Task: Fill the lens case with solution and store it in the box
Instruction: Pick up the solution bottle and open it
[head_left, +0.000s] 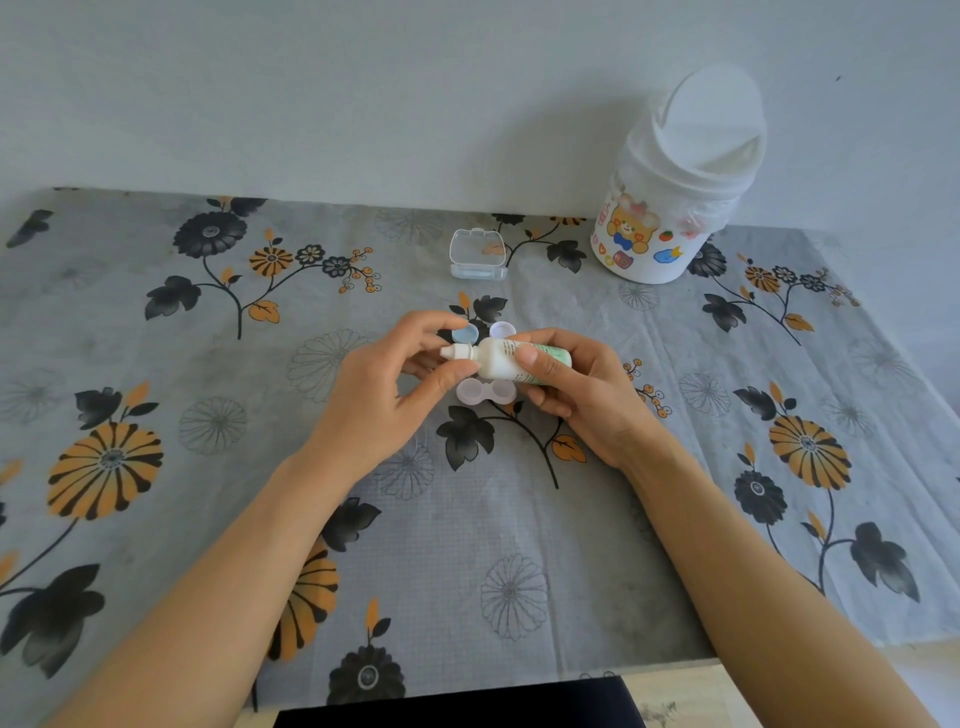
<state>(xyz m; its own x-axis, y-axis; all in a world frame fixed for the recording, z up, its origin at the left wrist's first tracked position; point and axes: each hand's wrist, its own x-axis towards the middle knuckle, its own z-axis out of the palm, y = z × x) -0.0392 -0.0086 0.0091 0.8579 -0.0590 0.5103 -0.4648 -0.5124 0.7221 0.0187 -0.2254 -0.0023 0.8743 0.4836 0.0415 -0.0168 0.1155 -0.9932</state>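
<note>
**Ana:** Right hand (566, 387) is wrapped around the solution bottle (506, 358), thumb pressed on its side, holding it nearly level with the nozzle pointing left.

**Ben:** And the left hand (379, 389)?

**Ana:** Fingers pinched at the nozzle cap (453, 352), thumb below, forefinger arched above. It looks like a twist-off grip, though I cannot tell if the cap is loose yet.

**Ben:** Where's the lens case?

**Ana:** Directly under the bottle, on the floral tablecloth (493, 545). The lens case (485, 391) lies flat with both of its 2 wells open. Its 2 lids, a blue lid (465, 333) and a white lid (502, 329), rest just beyond the hands.

**Ben:** And the box?

**Ana:** The clear box (478, 255) sits farther back, lid standing open, near a white bin (670, 192) with stickers.

**Ben:** Risks?

**Ana:** That firm thumb. If the cap comes away while the bottle is being squeezed, solution could squirt sideways onto the cloth, not into a well. The nozzle also sits left of the case, so it needs tipping over a well first. A careless wrist could nudge the light case or scatter those lids.
</note>
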